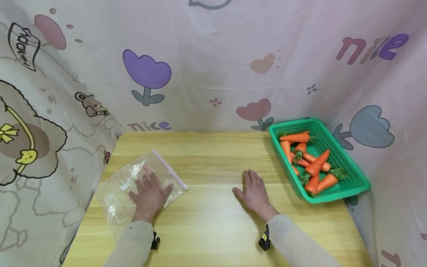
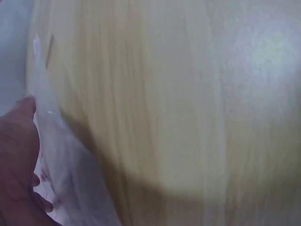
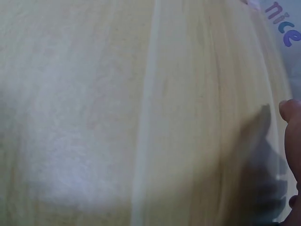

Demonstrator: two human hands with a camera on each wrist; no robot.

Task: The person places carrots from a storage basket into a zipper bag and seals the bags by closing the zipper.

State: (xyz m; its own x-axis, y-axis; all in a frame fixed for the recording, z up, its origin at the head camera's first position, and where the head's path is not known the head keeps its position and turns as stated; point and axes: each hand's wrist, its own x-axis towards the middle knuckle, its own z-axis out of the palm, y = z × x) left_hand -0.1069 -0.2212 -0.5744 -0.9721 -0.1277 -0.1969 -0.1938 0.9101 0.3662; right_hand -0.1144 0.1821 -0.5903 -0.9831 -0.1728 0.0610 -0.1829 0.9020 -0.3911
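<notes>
A clear zip bag with a pale slider strip and some red print lies flat on the left of the wooden table. My left hand rests on it, fingers spread; in the left wrist view the thumb shows beside the bag's plastic. Over the bare wood to the right is my right hand, palm down with fingers straight and holding nothing. Its thumb and its shadow show in the right wrist view. Nearest to that hand is a green basket of orange carrots.
The wooden table runs back to a printed curtain, which also hangs along both sides. The basket stands at the back right and reaches the table's right edge. Several carrots with green stubs lie in it.
</notes>
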